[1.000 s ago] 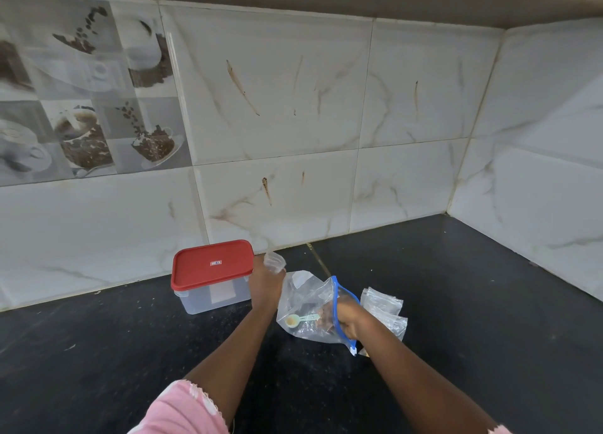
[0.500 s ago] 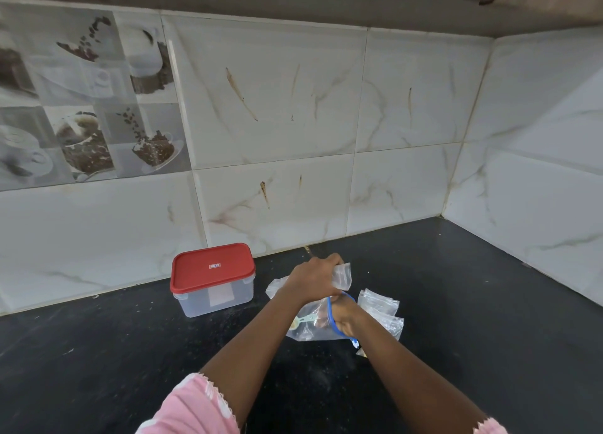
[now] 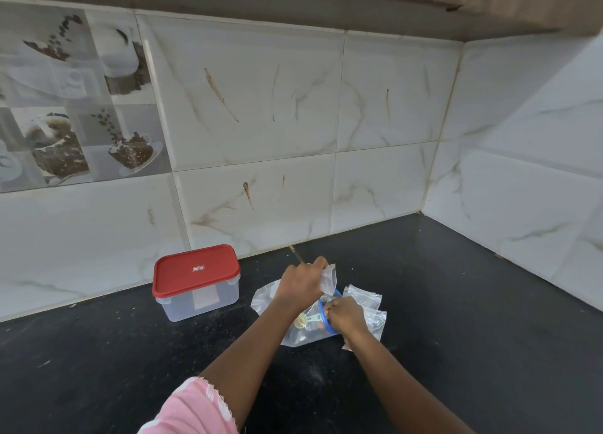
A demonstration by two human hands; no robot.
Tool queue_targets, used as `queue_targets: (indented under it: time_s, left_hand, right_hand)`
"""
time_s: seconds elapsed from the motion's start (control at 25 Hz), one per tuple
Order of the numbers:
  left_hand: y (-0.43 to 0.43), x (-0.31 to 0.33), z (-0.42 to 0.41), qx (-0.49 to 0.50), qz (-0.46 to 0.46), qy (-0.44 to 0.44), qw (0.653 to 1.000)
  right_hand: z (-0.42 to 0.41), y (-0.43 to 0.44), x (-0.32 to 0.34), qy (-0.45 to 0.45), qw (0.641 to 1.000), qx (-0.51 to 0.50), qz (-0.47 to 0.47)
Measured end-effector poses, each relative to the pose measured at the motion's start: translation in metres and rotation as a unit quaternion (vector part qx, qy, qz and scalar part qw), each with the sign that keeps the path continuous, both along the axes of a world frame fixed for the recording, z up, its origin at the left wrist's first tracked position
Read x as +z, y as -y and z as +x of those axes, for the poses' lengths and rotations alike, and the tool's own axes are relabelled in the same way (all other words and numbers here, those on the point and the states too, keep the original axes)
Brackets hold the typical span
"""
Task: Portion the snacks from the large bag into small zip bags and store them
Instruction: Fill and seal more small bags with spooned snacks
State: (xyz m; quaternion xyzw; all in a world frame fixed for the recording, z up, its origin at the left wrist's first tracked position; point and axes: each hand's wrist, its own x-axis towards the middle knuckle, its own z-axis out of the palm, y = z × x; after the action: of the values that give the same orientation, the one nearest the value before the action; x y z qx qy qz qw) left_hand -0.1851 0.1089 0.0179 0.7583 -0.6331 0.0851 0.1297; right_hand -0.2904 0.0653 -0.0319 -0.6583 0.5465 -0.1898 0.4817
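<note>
Filling step: left hand (image 3: pixel 301 282) pinches a small clear zip bag (image 3: pixel 328 278) over the large blue-rimmed plastic bag (image 3: pixel 265 303); right hand (image 3: pixel 346 314) reaches inside, grip hidden. Next, probably: transfer a portion.

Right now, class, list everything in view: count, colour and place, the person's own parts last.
storage box: one, clear with red lid, on counter, left of the bags.
large bag: one, clear with blue rim, lying on counter, centre.
scoop: one, pale green handle, inside the large bag.
small bag: one, clear, held above the large bag.
spare small bags: a few, clear, piled right of the large bag.
counter: one, black, underneath everything.
wall tiles: many, white marbled, behind and right.
sleeve: one, pink, left arm.
left grip: one, holds the small bag.
right grip: one, at the large bag's rim.
</note>
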Motion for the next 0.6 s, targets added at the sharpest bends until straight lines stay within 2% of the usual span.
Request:
queue_targets:
  time_s: [0.04, 0.28, 0.48, 0.6]
  left_hand:
    - [0.0, -0.001, 0.0, 0.001, -0.003, -0.001, 1.0]
    - [-0.004, -0.007, 0.002, 0.013, -0.025, -0.065, 0.998]
    - [-0.01, -0.011, 0.006, 0.056, -0.012, -0.199, 0.978]
    - [-0.012, -0.017, 0.01, 0.068, -0.016, -0.282, 0.957]
  right_hand:
    - [-0.005, 0.003, 0.003, -0.008, 1.0, -0.001, -0.003]
    - [-0.035, 0.024, 0.021, 0.076, 0.989, -0.086, 0.092]
    - [-0.058, 0.037, 0.031, 0.092, 0.987, -0.086, 0.102]
    - [-0.065, 0.043, 0.047, 0.105, 0.986, -0.104, 0.077]
